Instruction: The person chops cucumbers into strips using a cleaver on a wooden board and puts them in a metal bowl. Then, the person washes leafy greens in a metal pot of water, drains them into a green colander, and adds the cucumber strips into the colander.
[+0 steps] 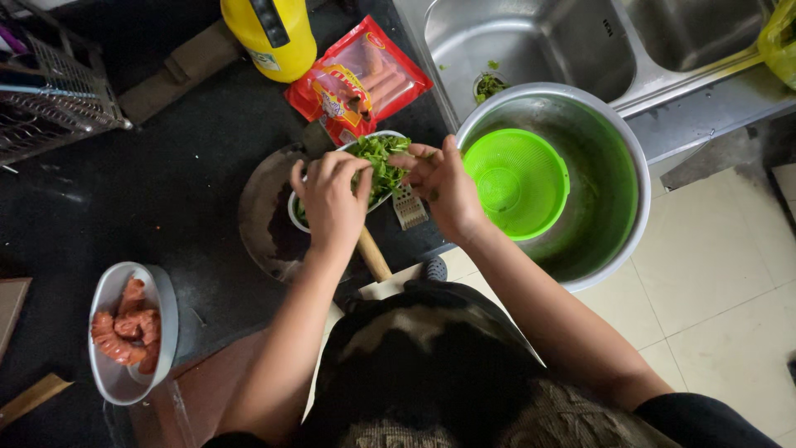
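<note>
Both hands met over the white bowl (297, 217) of leafy greens (380, 158) on the dark counter (166, 182). Left hand (330, 199) curled fingers into the greens; right hand (444, 187) pinched a sprig just right of the bowl, beside the green colander (518, 182).

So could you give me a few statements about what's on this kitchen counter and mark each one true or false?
1. Both hands are at a bowl of chopped greens. True: the left hand and right hand meet over the white bowl of greens.
2. The green colander sits in the sink. False: the green colander sits inside a large metal basin beside the sink.
3. A bowl of sausages stands on the dark counter. True: the bowl of sausages is at the person's left.
4. The sausage packet is blue. False: the sausage packet is red.
</note>
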